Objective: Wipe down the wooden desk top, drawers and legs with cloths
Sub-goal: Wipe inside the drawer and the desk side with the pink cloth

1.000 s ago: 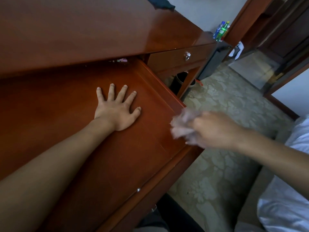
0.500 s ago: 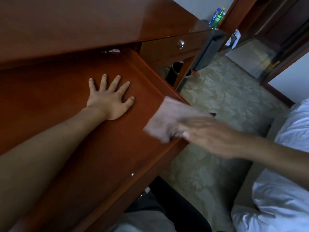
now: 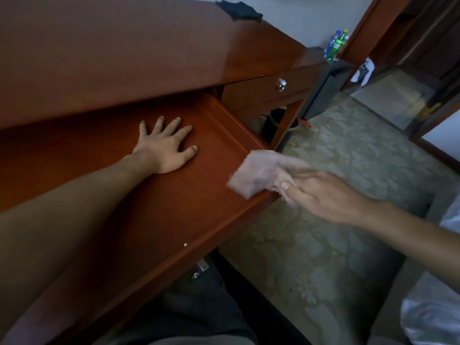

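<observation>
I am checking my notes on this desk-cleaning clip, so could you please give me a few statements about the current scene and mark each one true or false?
1. The left hand lies flat with its fingers spread inside the open drawer. True.
2. The right hand holds a dark cloth. False: it holds a pale cloth at the drawer's right front corner.
3. A dark cloth lies at the far end of the desk top. True.
4. The small drawer with the metal ring pull is pulled out. False: it is closed.
5. Bottles stand on the desk top. False: they stand beyond the desk, on a dark cabinet.
</observation>
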Available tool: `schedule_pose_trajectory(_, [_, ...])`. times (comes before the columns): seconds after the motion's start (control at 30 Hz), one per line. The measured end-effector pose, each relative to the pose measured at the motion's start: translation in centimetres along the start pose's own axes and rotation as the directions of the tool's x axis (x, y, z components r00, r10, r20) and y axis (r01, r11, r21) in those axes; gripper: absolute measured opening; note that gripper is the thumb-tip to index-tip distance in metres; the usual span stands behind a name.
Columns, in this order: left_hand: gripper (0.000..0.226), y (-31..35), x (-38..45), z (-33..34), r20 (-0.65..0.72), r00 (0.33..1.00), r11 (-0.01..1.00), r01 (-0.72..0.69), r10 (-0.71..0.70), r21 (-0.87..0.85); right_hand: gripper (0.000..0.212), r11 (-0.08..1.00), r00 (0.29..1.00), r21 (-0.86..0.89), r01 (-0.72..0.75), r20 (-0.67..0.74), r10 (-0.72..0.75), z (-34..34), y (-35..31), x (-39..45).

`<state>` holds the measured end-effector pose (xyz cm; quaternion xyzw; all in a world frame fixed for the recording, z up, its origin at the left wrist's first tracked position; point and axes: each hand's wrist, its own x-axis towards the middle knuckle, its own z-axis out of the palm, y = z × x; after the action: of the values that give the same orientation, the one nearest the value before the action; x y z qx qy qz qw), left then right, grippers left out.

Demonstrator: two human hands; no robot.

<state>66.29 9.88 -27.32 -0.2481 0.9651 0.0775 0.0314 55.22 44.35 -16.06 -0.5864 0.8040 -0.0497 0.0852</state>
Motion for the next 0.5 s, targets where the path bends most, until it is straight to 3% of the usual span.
schedule_pose_trajectory(0.07, [0.077, -1.1, 0.8, -0.3, -0.015, 1.000, 1.000, 0.003, -0.003, -0.002, 0.058, 1.000, 1.000, -0.001, -0.019, -0.008, 0.019, 0.4, -1.4, 0.4])
schedule_pose_trajectory(0.13, [0.070, -1.7, 1.7, -0.6, -0.049, 0.999, 0.999, 0.016, -0.018, -0.032, 0.054, 0.997, 0.997, 0.009, 0.082, -0.003, -0.081, 1.9, -4.9, 1.2])
schedule_pose_trajectory(0.23, [0.051, -2.3, 1.4, -1.0, -0.208, 0.977, 0.997, -0.050, 0.038, -0.053, 0.042, 0.968, 0.973, 0.102, 0.229, -0.029, -0.228, 3.6, -9.6, 2.9])
schedule_pose_trajectory(0.3, [0.049, -3.3, -0.6, -1.2, -0.251, 0.961, 0.990, -0.131, 0.112, -0.059, 0.052, 0.979, 0.977, 0.019, 0.203, -0.070, -0.201, 3.9, -8.9, 4.2])
schedule_pose_trajectory(0.33, [0.055, -4.0, -2.1, -1.1, -0.210, 0.967, 0.985, -0.161, 0.144, -0.063, 0.059, 0.981, 0.975, -0.034, 0.193, -0.109, -0.195, 4.0, -7.6, 4.5])
schedule_pose_trajectory(0.4, [0.064, -5.7, -5.4, -0.7, -0.053, 0.984, 0.984, -0.175, 0.173, -0.032, 0.062, 0.994, 0.985, 0.080, 0.078, -0.162, -0.064, 3.7, -6.8, 4.0])
schedule_pose_trajectory(0.5, [0.067, -7.2, -8.4, -0.7, 0.093, 0.985, 0.989, -0.147, 0.144, 0.027, 0.052, 0.986, 0.984, 0.089, 0.144, -0.121, -0.133, 5.0, -11.3, 3.2])
